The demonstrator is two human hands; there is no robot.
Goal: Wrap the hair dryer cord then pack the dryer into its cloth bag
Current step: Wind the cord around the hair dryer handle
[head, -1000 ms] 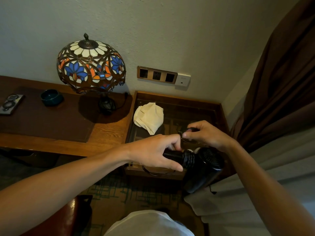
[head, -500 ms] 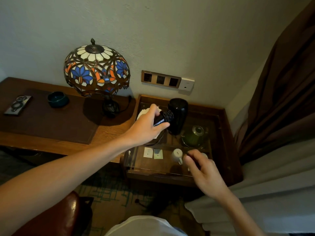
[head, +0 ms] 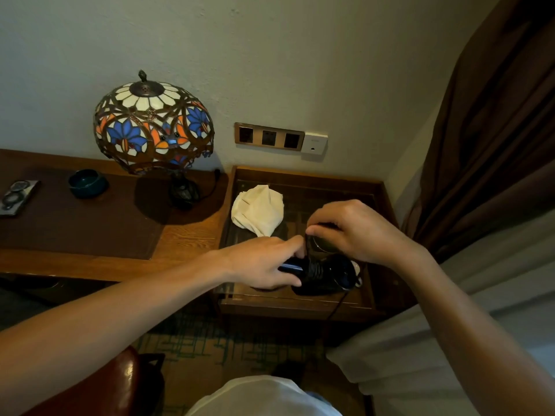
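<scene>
A black hair dryer lies low over the glass-topped side table, its handle wound with several turns of black cord. My left hand grips the handle from the left. My right hand is just above the dryer, fingers pinching a stretch of the thin black cord, whose loose end trails down over the table's front edge. The cream cloth bag lies crumpled at the table's back left, apart from both hands.
A stained-glass lamp stands on the wooden desk to the left, with a dark bowl beyond it. Wall sockets sit above the table. A brown curtain hangs right, bedding below it.
The dryer has come back from the table's rear to its front. My right hand rose from the front edge to pinch the cord above the handle.
</scene>
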